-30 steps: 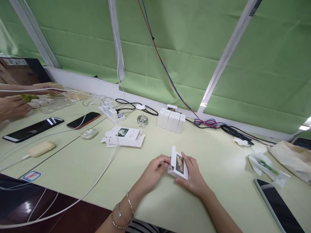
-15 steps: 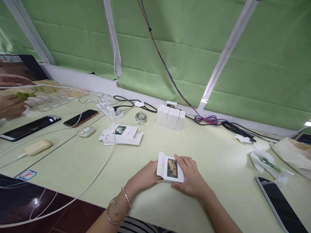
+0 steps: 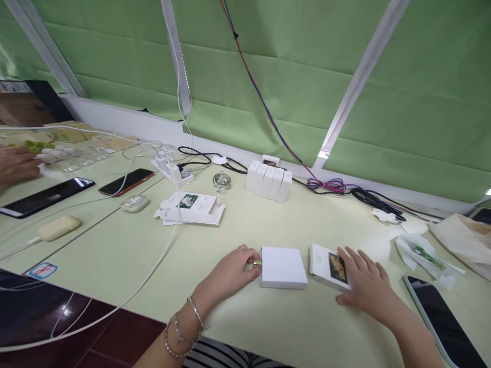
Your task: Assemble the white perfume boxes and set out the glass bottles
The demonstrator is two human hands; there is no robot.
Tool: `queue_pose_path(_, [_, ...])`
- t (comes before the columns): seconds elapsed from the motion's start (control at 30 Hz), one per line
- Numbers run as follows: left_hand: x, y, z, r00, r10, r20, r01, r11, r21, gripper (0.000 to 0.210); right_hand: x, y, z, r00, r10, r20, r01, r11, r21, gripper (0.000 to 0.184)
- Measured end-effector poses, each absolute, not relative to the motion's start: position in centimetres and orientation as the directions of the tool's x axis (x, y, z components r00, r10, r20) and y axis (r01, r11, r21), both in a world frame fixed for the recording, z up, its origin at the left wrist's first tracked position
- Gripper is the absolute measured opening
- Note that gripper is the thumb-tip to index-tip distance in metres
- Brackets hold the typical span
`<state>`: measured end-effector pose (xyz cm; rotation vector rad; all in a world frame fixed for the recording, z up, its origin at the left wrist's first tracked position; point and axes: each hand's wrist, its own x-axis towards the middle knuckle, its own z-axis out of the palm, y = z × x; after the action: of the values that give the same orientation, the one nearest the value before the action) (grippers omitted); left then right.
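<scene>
Lying between the hands, white box (image 3: 284,267): flat on the desk (image 3: 238,319), its blank top facing up.
Gold piece (image 3: 257,264): small and shiny, at the left edge of the white box; whatever it joins is hidden.
Left hand (image 3: 230,273): pinching the gold piece between thumb and fingers; a ring on one finger, silver bracelets (image 3: 177,335) at the wrist.
Picture box (image 3: 321,263): white, with a photo of yellow blossoms, just right of the white box with a narrow gap between them.
Right hand (image 3: 366,283): over the right end of the picture box, fingers fanned, thumb on the near side; I cannot tell how firmly it grips.
Beyond the boxes: opened white cartons (image 3: 195,207) to the left, a round glass bottle (image 3: 222,180) farther back, and a row of upright white boxes (image 3: 270,181) near the wall.
Right side: a dark-screened phone (image 3: 441,319) near the right forearm, a green sprig (image 3: 429,256) on white wrapping, a pale cloth bag (image 3: 462,240) behind.
Left side: two phones, two small rounded cases, a crowded power strip (image 3: 172,173), and a co-worker's hand (image 3: 17,164) at the edge.
Backdrop: green blinds (image 3: 268,56), with red and blue wires hanging across.
</scene>
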<state>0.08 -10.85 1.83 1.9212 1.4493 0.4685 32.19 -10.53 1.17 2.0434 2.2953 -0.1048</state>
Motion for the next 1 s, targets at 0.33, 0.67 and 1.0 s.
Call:
queue_pose_path(0.33, [0.0,-10.7,1.6,0.324,0.938,-0.12,0.788,-0.198,0.584,0.021,21.1,-8.6,3.6,-0.613,0.754,-0.235,0.781,0.533,-0.327,0.08])
queue_pose_path(0.67, [-3.5,-11.4,2.7,0.317,0.938,-0.138,0.765,-0.167,0.622,0.019,25.4,-8.8,3.7,-0.462,0.876,-0.139,0.878,0.429,-0.213,0.075])
queue_pose_path(1.0, [-4.9,-11.5,2.1,0.295,0.953,-0.072,0.842,-0.224,0.491,0.01,15.8,-10.4,-1.0,-0.652,0.729,0.209,0.633,0.675,-0.379,0.056])
